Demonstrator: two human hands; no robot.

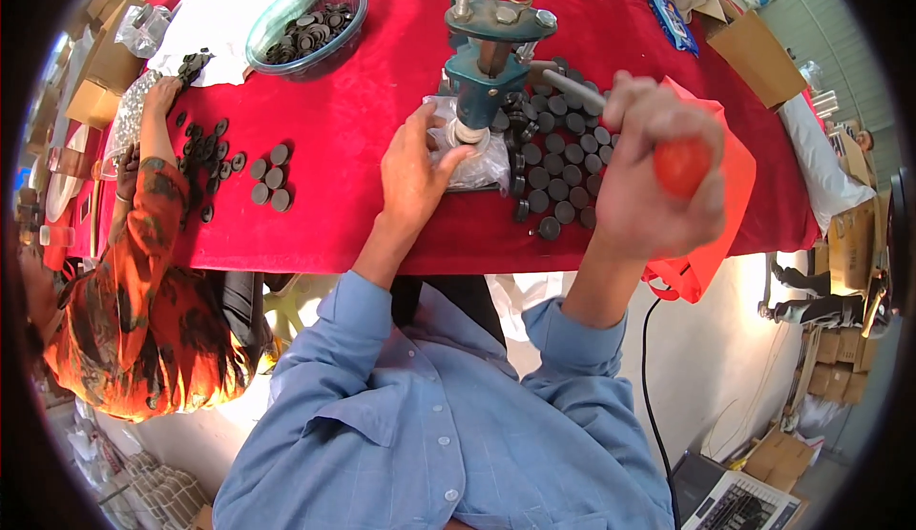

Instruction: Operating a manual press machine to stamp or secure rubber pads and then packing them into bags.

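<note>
A teal cast-metal hand press [485, 62] stands on a table draped in red cloth [363, 110], its coiled spring rising out of the top of the view. The right hand [658, 182] is wrapped in a closed fist around the smooth red ball knob [682, 166] that ends the press's grey steel lever [572, 84], which runs out from the press head toward the person's right. The left hand [415, 172] reaches to the foot of the press, fingers loosely curled and tips touching a small round pale piece [465, 133] seated directly under the ram; whether they pinch it or merely steady it is hard to tell from here. That piece rests on a crinkled clear plastic bag [477, 163] at the press base. Just right of the press lies a dense patch of flat dark discs [563, 163], matte and coin-shaped. Left and beyond the press sits a clear rounded bowl [305, 26] filled with more dark discs. Farther left, a second person in an orange patterned sleeve [148, 206] has a hand [160, 96] among scattered discs [269, 177].
</note>
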